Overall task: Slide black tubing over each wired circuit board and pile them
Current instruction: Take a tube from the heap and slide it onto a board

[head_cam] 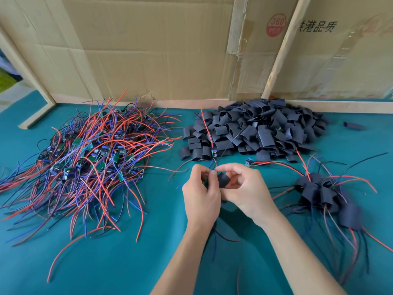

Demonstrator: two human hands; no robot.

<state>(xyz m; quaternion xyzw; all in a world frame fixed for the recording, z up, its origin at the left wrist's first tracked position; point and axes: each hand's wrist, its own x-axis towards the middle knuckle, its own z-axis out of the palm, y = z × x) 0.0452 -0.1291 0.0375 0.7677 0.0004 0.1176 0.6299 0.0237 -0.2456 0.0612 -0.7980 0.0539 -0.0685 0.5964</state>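
My left hand (200, 196) pinches a small green circuit board (206, 181), mostly hidden by the fingers, its wires rising above them. My right hand (244, 188) holds a black tubing piece (223, 179) right beside the board, open end toward it. A big tangle of bare wired boards (91, 158) with red, blue and black wires lies at the left. A heap of black tubing pieces (255, 128) sits at the back centre. Sleeved boards (319, 192) are piled at the right.
Two loose wired boards lie near the heap, one (213, 154) at its front edge and another (248, 161) to the right. A stray tube (353, 126) rests far right. Cardboard walls (159, 50) and a wooden frame (280, 50) close off the back of the green tabletop (106, 269).
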